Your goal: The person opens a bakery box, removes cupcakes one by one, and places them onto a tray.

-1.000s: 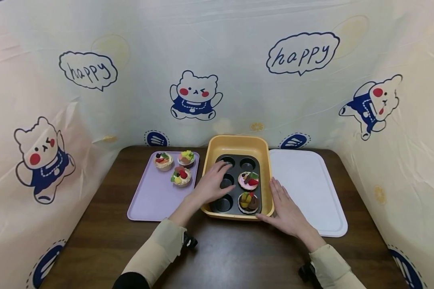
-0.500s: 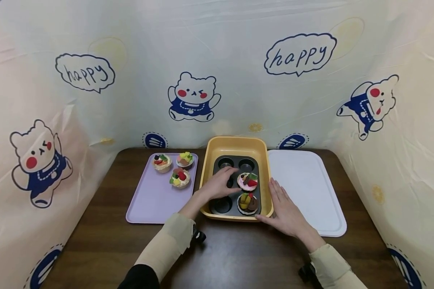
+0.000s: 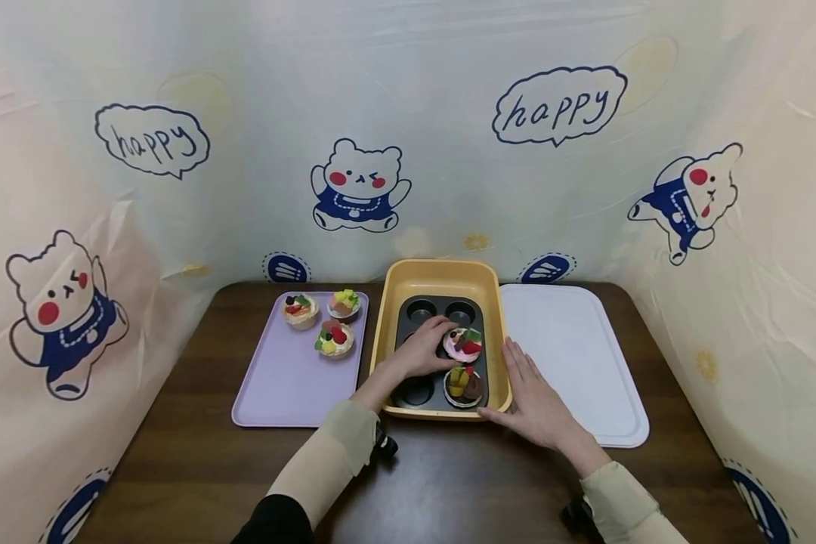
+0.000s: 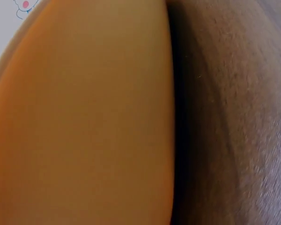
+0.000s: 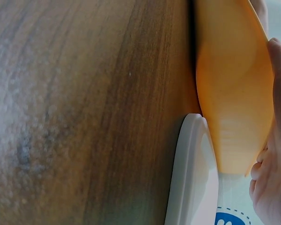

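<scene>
A dark six-cup muffin tin (image 3: 415, 304) lies in a yellow tray (image 3: 442, 272) in the head view. Two cupcakes sit in its right column: one with pink cream and fruit (image 3: 464, 346), and a chocolate-topped one (image 3: 463, 387) nearer the front. My left hand (image 3: 421, 353) reaches in from the left, thumb and fingers around the left side of the pink-cream cupcake. Straight-fingered, my right hand (image 3: 533, 397) rests against the yellow tray's right rim, its thumb at the front corner. The left wrist view shows only the tray's outer wall (image 4: 93, 112) and the table.
To the left is a lilac tray (image 3: 279, 385) with three fruit-topped cupcakes (image 3: 334, 340) at its far end. A white tray (image 3: 564, 332) lies on the right, close against the yellow one. All stand on a brown wooden table (image 3: 442, 476) before a printed curtain (image 3: 245, 189).
My left hand has moved right, from the tin's left cups to the pink-cream cupcake, and its fingers have closed in around it. My right hand has stayed at the tray's rim.
</scene>
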Available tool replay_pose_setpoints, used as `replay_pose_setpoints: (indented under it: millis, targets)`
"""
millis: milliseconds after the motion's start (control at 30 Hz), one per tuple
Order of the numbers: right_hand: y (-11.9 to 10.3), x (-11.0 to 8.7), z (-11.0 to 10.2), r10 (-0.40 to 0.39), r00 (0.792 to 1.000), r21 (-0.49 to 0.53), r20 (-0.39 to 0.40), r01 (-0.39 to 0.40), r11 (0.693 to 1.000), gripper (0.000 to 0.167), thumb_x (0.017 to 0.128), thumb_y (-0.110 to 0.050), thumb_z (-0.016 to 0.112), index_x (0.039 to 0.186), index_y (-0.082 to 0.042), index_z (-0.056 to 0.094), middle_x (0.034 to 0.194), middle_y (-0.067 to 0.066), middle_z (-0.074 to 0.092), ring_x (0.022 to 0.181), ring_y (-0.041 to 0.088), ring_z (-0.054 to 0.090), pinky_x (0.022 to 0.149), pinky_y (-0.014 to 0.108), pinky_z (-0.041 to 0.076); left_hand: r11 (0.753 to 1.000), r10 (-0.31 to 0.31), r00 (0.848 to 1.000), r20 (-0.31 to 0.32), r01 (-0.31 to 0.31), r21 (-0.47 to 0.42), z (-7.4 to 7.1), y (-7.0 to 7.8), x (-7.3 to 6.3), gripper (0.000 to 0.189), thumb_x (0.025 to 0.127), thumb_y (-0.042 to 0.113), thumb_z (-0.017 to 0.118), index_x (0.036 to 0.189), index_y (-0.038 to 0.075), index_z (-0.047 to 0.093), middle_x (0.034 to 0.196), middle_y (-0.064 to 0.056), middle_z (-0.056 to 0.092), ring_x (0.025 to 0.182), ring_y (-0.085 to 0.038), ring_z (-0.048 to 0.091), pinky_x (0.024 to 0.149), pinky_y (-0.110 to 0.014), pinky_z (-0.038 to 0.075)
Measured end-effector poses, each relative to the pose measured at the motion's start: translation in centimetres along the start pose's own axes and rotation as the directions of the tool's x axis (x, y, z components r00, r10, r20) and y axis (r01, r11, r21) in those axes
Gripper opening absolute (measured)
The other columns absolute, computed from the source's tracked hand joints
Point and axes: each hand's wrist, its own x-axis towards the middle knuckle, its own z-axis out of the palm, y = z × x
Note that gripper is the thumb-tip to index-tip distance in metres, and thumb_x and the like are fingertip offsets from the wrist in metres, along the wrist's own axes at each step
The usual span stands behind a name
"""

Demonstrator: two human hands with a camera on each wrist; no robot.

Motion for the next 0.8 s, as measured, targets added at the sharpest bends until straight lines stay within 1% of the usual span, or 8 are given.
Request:
replay_pose_setpoints:
  millis: [133,233,333,400,533,633,733,800]
  targets:
    - [0.0,-0.2,-0.1,-0.002,1.000,-0.002,0.000,0.002,1.000,0.131,0.088,-0.079,0.070,0.176,-0.002,0.011,0.186,0.018,0.011,0.171,0.041,0.021,0.138,0.060,0.023,0.995,-0.039,0.999,0.002,0.039,-0.088,-0.6,1.8,-0.6,0.085,0.090,0.044,0.091,0.161,0.014,0.053,0.169,-0.016,0.045,0.161,-0.037,0.042,0.129,-0.060,0.043]
    - [0.0,-0.1,-0.2,0.000,1.000,-0.001,-0.004,0.000,1.000,0.131,0.088,-0.078,0.071,0.176,-0.002,0.011,0.186,0.018,0.011,0.171,0.042,0.021,0.138,0.060,0.023,0.994,-0.045,0.999,0.006,0.045,-0.099,-1.9,3.6,-1.1,0.082,0.092,0.039,0.091,0.159,0.009,0.054,0.170,-0.018,0.044,0.162,-0.039,0.039,0.129,-0.060,0.041]
    - [0.0,-0.1,-0.4,0.005,1.000,-0.005,-0.007,-0.005,1.000,0.131,0.088,-0.078,0.071,0.176,-0.003,0.010,0.186,0.018,0.011,0.171,0.041,0.021,0.138,0.060,0.023,0.997,-0.051,0.999,0.011,0.052,-0.061,-3.0,5.0,-1.4,0.078,0.093,0.037,0.090,0.157,0.006,0.055,0.170,-0.020,0.044,0.162,-0.039,0.039,0.130,-0.057,0.042]
    - [0.1,0.0,-0.4,0.007,1.000,-0.002,-0.006,-0.007,1.000,0.131,0.088,-0.078,0.071,0.176,-0.004,0.010,0.186,0.017,0.011,0.171,0.041,0.021,0.138,0.061,0.023,0.997,-0.060,0.998,0.019,0.060,-0.043,-3.3,5.4,-1.5,0.077,0.094,0.037,0.089,0.157,0.005,0.056,0.170,-0.019,0.045,0.163,-0.038,0.039,0.130,-0.055,0.042]
    - [0.2,0.0,-0.3,0.013,1.000,0.010,0.001,-0.013,1.000,0.131,0.087,-0.079,0.070,0.176,-0.004,0.010,0.186,0.017,0.011,0.171,0.042,0.021,0.138,0.061,0.022,0.996,-0.069,0.998,0.002,0.069,-0.064,-2.8,4.9,-1.3,0.077,0.090,0.039,0.092,0.151,0.005,0.060,0.168,-0.019,0.048,0.160,-0.037,0.044,0.129,-0.054,0.043]
    - [0.1,-0.1,-0.1,0.017,1.000,0.017,0.002,-0.017,1.000,0.131,0.087,-0.080,0.070,0.176,-0.004,0.011,0.186,0.017,0.011,0.171,0.042,0.021,0.137,0.061,0.022,0.993,-0.056,0.998,-0.028,0.052,-0.110,-1.7,3.7,-0.9,0.078,0.085,0.041,0.095,0.146,0.004,0.063,0.165,-0.019,0.051,0.156,-0.037,0.049,0.128,-0.055,0.045]
    - [0.0,-0.1,0.1,0.016,1.000,0.016,-0.001,-0.016,1.000,0.131,0.087,-0.080,0.070,0.176,-0.004,0.010,0.186,0.017,0.011,0.171,0.041,0.021,0.138,0.061,0.022,0.991,-0.053,0.998,-0.037,0.048,-0.122,-0.8,2.5,-0.4,0.080,0.083,0.042,0.096,0.146,0.006,0.062,0.166,-0.017,0.052,0.155,-0.036,0.051,0.128,-0.056,0.044]
    - [0.0,0.0,0.2,0.011,1.000,0.014,-0.004,-0.011,1.000,0.131,0.087,-0.080,0.070,0.176,-0.004,0.010,0.186,0.017,0.011,0.171,0.041,0.021,0.138,0.060,0.022,0.994,-0.048,0.998,-0.042,0.043,-0.105,-0.2,1.7,-0.2,0.083,0.083,0.045,0.096,0.148,0.010,0.060,0.161,-0.014,0.058,0.149,-0.031,0.057,0.125,-0.054,0.049]
